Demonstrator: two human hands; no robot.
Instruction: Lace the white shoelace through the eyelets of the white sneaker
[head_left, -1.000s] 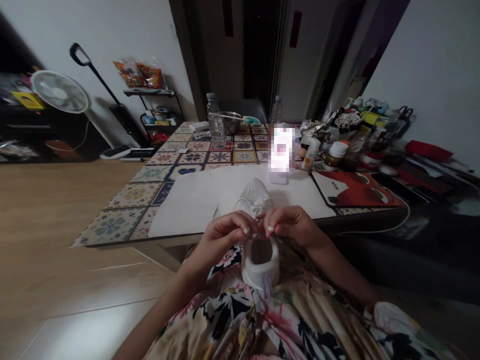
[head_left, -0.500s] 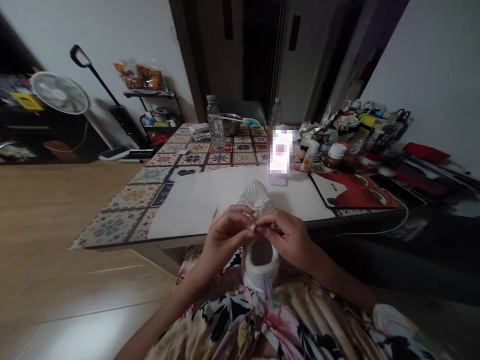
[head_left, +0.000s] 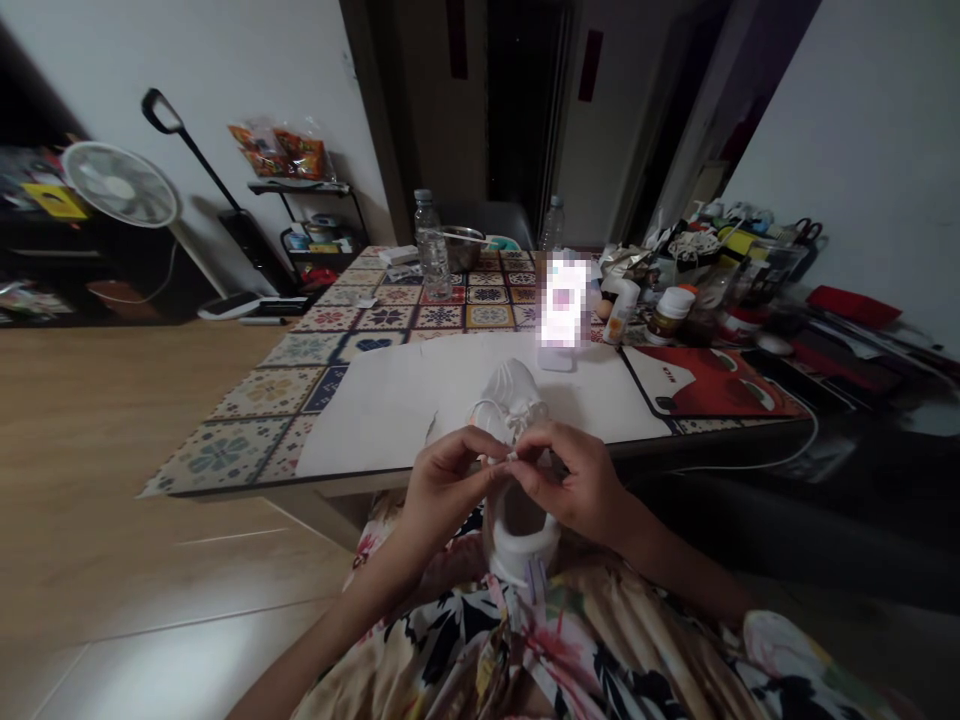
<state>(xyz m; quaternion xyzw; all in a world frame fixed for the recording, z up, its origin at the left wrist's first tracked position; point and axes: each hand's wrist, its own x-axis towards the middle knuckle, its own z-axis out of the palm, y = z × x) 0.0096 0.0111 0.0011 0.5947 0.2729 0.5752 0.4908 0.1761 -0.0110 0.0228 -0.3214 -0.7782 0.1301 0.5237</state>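
Note:
A white lace-up shoe point(head_left: 522, 552) rests between my lap and the table's front edge, its toe pointing away and its heel toward me. Over its opening, my left hand point(head_left: 454, 478) and my right hand point(head_left: 570, 475) meet fingertip to fingertip. Both are closed in a pinch on a white shoelace point(head_left: 501, 459). More lacing shows on the front of the shoe beyond my fingers. My hands hide the shoe's tongue and part of its sides.
White paper point(head_left: 390, 410) covers the near part of the tiled-pattern table. A lit phone point(head_left: 556, 360) stands behind the shoe. To the right lies a red tablet case point(head_left: 712, 382), with bottles and jars point(head_left: 670, 312) behind it. A clear water bottle point(head_left: 432, 250) stands farther back.
My fingertips have shifted slightly on the lace, which now lies more level between them. The right hand has dropped a little. The shoe stays in place.

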